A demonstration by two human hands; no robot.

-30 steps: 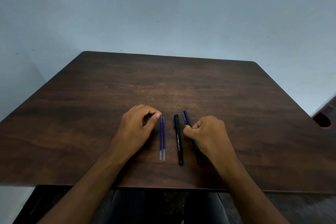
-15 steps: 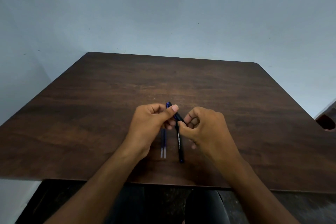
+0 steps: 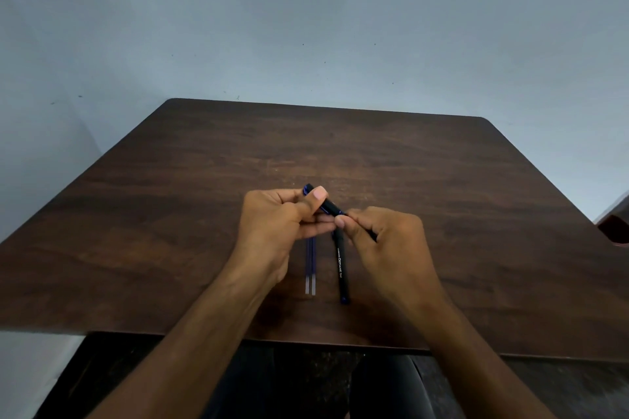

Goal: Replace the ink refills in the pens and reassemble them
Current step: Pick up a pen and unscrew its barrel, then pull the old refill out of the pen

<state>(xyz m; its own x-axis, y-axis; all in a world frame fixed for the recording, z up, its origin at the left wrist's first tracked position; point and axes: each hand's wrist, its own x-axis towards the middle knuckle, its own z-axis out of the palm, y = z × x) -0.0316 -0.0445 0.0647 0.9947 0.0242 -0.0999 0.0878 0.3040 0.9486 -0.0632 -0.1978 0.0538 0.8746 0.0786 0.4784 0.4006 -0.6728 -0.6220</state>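
Pen [image 3: 329, 206] was held above the table [image 3: 476, 214], slanting; cap end pinched by left hand [image 3: 279, 224] (thumb on top), other end pinched in right hand [image 3: 384, 241]. Second pen [image 3: 342, 269] and two refills [image 3: 310, 265] lay beneath, side by side.

We see one pen [image 3: 329, 207] held above the table [image 3: 476, 214] between left hand [image 3: 275, 224] and right hand [image 3: 388, 241]. Below them, two refills [image 3: 310, 277] lie side by side, second pen [image 3: 342, 269] just right, parallel.
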